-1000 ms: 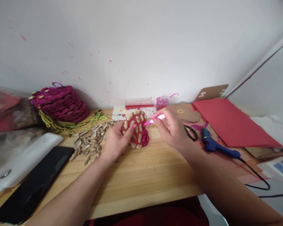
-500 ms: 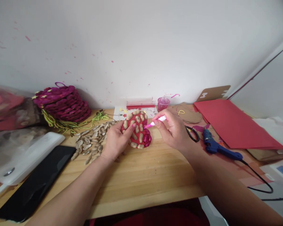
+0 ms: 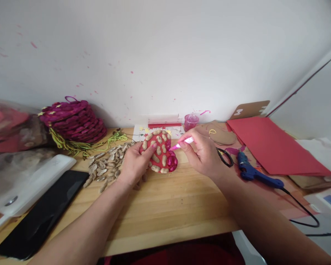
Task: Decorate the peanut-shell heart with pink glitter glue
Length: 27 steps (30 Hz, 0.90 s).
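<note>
My left hand (image 3: 136, 162) grips a round red disc (image 3: 160, 158) by its left edge, thumb on the front. Peanut shells are stuck over the disc; those along its right edge (image 3: 171, 161) are coloured shiny magenta. Between the fingers of my right hand (image 3: 200, 152) is a pink-and-white marker (image 3: 186, 142), its pink tip at the magenta shells on the disc's right side. Whether the tip touches them I cannot tell. Loose peanut shells (image 3: 105, 165) lie heaped on the wooden table (image 3: 179, 209) beside my left hand.
A blue glue gun (image 3: 257, 175) with a black cord and red sheets (image 3: 276, 147) lie at the right. Behind stands a pink-stained cup (image 3: 191, 121). On the left are a black phone (image 3: 44, 213), a white power bank (image 3: 44, 184) and a magenta braided piece (image 3: 74, 121).
The disc has shifted and turned slightly in my left hand, its upper part moving a little left. My right hand keeps hold of the marker at nearly the same place.
</note>
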Available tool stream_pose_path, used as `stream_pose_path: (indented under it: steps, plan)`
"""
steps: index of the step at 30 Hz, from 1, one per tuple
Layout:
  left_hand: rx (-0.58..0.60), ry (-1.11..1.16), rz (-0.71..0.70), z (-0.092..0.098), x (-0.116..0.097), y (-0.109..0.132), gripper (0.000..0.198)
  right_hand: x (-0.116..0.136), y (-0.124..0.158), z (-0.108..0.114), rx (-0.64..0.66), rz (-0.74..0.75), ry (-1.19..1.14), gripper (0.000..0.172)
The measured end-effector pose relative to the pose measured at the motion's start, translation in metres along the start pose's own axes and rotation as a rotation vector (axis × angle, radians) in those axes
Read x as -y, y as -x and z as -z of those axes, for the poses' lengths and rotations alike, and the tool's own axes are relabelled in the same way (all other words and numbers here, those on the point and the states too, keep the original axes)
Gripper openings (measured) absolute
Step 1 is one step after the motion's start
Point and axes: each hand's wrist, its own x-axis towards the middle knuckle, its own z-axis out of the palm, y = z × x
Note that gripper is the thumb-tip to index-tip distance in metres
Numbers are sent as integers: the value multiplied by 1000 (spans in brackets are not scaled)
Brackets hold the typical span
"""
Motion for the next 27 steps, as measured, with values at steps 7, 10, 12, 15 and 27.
stream_pose_path:
  steps: [7,10,12,15,27]
  plan:
    - [29,-47,-79,-2,-7,3,53,-5,-1,1,-58,-70,-43,8]
    - [34,-42,-76,-4,-12,6,57,-9,-1,1,-82,-136,-81,11]
    - [32,-36,-69,-4,-13,7,58,-11,-1,1,-95,-176,-123,14]
    - [35,-26,-70,-4,-12,6,57,-12,-1,1,-78,-206,-170,17]
    - [31,-105,-154,-4,-11,7,44,-8,0,2,-88,-148,-83,13]
